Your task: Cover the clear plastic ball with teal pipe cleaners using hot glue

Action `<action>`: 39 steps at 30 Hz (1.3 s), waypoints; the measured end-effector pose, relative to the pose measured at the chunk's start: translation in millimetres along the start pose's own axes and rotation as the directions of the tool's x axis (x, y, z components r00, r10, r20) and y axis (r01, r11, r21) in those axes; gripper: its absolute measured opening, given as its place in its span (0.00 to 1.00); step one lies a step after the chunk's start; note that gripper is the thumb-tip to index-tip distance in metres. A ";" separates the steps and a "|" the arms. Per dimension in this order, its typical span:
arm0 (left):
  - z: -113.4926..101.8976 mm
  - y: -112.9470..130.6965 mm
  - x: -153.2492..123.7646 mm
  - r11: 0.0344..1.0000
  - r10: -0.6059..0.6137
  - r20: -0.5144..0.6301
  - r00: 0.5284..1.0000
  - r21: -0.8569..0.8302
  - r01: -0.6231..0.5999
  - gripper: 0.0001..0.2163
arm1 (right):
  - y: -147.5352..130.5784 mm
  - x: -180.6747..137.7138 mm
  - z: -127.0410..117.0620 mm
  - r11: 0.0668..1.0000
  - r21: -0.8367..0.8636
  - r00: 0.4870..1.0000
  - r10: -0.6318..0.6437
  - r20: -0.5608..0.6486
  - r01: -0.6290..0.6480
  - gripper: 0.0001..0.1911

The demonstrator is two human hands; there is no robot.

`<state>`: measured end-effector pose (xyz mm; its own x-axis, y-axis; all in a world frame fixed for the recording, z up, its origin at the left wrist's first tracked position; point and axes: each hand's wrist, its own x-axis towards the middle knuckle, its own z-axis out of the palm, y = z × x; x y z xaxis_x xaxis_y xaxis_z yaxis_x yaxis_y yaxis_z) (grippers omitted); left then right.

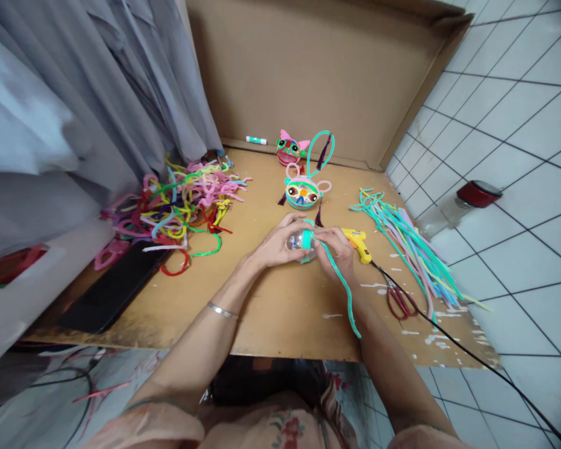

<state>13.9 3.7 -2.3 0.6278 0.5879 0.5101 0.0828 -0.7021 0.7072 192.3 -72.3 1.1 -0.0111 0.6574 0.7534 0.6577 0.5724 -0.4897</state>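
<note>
My left hand [277,244] is closed round a small clear ball [299,242] just above the wooden board [280,312]. My right hand [337,248] pinches a teal pipe cleaner [343,287] against the ball; a band of it lies round the ball and its free end trails down toward me. Both hands meet at the middle of the board. A finished pipe-cleaner face ball [302,192] sits just beyond them.
A yellow glue gun [358,242] lies right of my hands, its black cord running off right. Red scissors [401,302] and a bundle of teal and pastel pipe cleaners [409,246] lie at the right. A heap of mixed pipe cleaners [182,202], a black phone [115,287], a second face ball [290,149], a red-lidded jar [467,201].
</note>
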 end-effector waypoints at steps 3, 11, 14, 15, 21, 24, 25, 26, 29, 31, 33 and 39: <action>0.6 0.8 0.0 1.000 -0.015 0.018 1.000 0.023 0.014 0.27 | -1.3 0.5 -0.1 1.000 -0.008 1.000 0.013 -0.004 -0.013 0.08; 4.9 -2.3 0.3 0.993 0.018 0.038 0.999 0.114 -0.022 0.40 | -1.7 0.2 -1.8 0.996 -0.053 0.996 0.072 0.046 -0.069 0.10; 8.3 -4.8 -0.4 0.989 0.048 0.001 0.999 0.139 -0.048 0.36 | -0.6 0.0 -0.9 0.997 -0.039 0.998 0.063 0.019 -0.062 0.12; 9.6 -5.6 -0.5 0.989 0.057 -0.022 0.998 0.141 -0.053 0.35 | -0.2 -0.2 -0.7 0.998 -0.032 0.998 0.057 0.020 -0.057 0.12; 14.0 -9.3 1.8 0.992 -0.123 -0.207 0.971 -0.052 0.114 0.32 | -1.6 -1.9 -0.5 0.998 -0.023 0.995 0.065 0.069 -0.064 0.18; 12.0 -13.9 4.8 0.910 -0.349 -0.240 0.906 -0.317 0.266 0.34 | 4.3 -0.7 -4.3 0.992 -0.094 0.996 0.084 -0.024 -0.086 0.16; 10.8 -16.0 5.7 0.872 -0.404 -0.259 0.877 -0.399 0.284 0.33 | 9.1 0.2 -7.1 0.985 -0.128 0.991 0.105 -0.081 -0.115 0.16; 9.4 -18.2 6.5 0.835 -0.443 -0.277 0.853 -0.473 0.281 0.33 | 15.2 1.2 -10.8 0.974 -0.162 0.981 0.135 -0.141 -0.157 0.15; 6.0 -23.1 7.7 0.757 -0.506 -0.268 0.820 -0.594 0.273 0.32 | 37.1 3.8 -25.4 0.892 -0.289 0.915 0.256 -0.311 -0.348 0.18; 5.4 -24.0 7.5 0.755 -0.514 -0.268 0.815 -0.593 0.281 0.33 | 49.2 3.8 -34.1 0.767 -0.444 0.878 0.330 -0.347 -0.464 0.20; 5.8 -23.5 7.1 0.768 -0.514 -0.277 0.812 -0.571 0.291 0.33 | 56.1 2.1 -38.3 0.578 -0.611 0.838 0.437 -0.328 -0.541 0.24; 7.6 -25.2 7.5 0.782 -0.522 -0.301 0.798 -0.542 0.307 0.33 | 59.6 -4.8 -33.9 0.319 -0.802 0.740 0.638 -0.212 -0.504 0.29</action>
<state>22.4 22.7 -20.0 0.2253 0.9565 0.1856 -0.1623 -0.1509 0.9751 257.0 -58.0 -16.8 0.5709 0.7480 0.3385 0.8197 -0.5423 -0.1843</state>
